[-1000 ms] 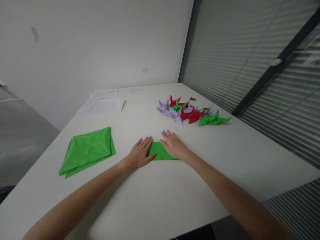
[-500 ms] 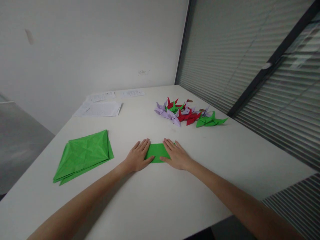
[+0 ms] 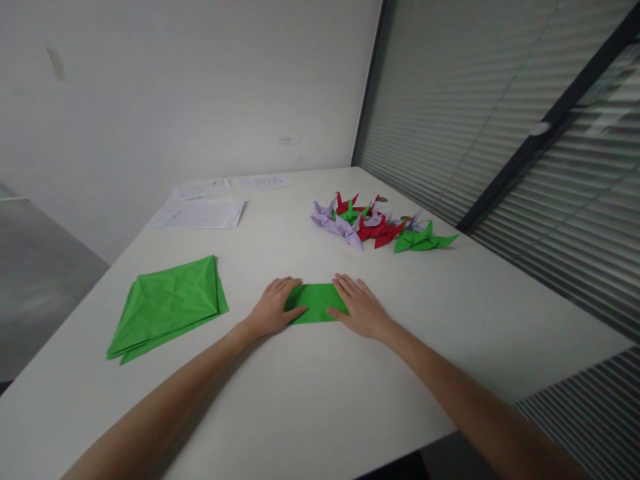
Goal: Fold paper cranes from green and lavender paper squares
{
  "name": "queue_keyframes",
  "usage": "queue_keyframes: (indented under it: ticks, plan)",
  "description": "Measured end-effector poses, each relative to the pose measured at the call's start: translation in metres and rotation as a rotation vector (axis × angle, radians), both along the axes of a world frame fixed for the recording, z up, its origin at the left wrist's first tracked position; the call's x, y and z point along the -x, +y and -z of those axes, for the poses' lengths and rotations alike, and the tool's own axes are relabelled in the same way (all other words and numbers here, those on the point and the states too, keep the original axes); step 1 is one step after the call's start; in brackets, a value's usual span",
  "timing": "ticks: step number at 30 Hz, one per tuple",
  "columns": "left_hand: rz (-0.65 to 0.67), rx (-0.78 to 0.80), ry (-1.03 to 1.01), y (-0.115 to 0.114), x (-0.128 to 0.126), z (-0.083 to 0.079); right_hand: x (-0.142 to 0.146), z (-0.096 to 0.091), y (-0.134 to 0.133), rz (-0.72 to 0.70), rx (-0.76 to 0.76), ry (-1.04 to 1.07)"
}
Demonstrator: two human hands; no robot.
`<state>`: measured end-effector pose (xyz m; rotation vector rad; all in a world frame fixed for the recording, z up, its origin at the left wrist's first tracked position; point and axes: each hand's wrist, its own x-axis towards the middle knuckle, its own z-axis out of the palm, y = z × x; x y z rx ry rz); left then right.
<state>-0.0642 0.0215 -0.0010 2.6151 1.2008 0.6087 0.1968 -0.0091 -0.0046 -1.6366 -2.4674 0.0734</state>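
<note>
A folded green paper [image 3: 316, 302] lies flat on the white table [image 3: 320, 387] in front of me. My left hand [image 3: 273, 308] rests on its left end, fingers stretched out and slightly bent over the edge. Flat on its right end lies my right hand [image 3: 361, 311], fingers spread. Neither hand grips anything; both press down on the paper.
A stack of green paper sheets [image 3: 167, 306] lies to the left. Several folded paper cranes [image 3: 373, 227] in purple, red and green sit at the back right. White printed sheets [image 3: 203, 212] lie at the far edge. Window blinds [image 3: 500, 133] run along the right.
Both hands have slid apart along the green paper, showing more of it between them. The camera view has shifted slightly.
</note>
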Motion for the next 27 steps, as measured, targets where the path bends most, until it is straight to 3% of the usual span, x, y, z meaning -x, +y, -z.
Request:
queue_keyframes:
  ticks: [5,10,13,15,19,22,24,27]
  plan:
    - [0.078,0.062,-0.049,0.004,0.004,-0.013,-0.012,-0.003,0.003,0.033,-0.016,0.093]
    - [-0.034,0.248,-0.244,0.01,0.005,-0.013,-0.022,0.001,0.009,0.037,-0.07,0.262]
    - [-0.058,0.43,-0.395,0.013,0.004,-0.013,-0.025,0.002,0.014,0.037,-0.049,0.45]
    - [-0.038,0.466,-0.479,0.012,0.002,-0.02,-0.027,0.001,0.017,0.051,0.009,0.646]
    - [0.041,0.223,-0.556,0.0,0.0,-0.047,-0.034,-0.012,0.02,0.038,0.158,1.038]
    - [0.159,-0.007,-0.507,-0.006,0.002,-0.062,-0.042,-0.025,0.018,-0.04,0.047,1.21]
    - [0.249,-0.162,-0.376,-0.006,0.006,-0.061,-0.047,-0.03,0.016,-0.119,-0.022,1.179]
    - [0.313,-0.25,-0.093,-0.001,0.011,-0.047,-0.052,-0.03,0.015,-0.225,0.037,0.903]
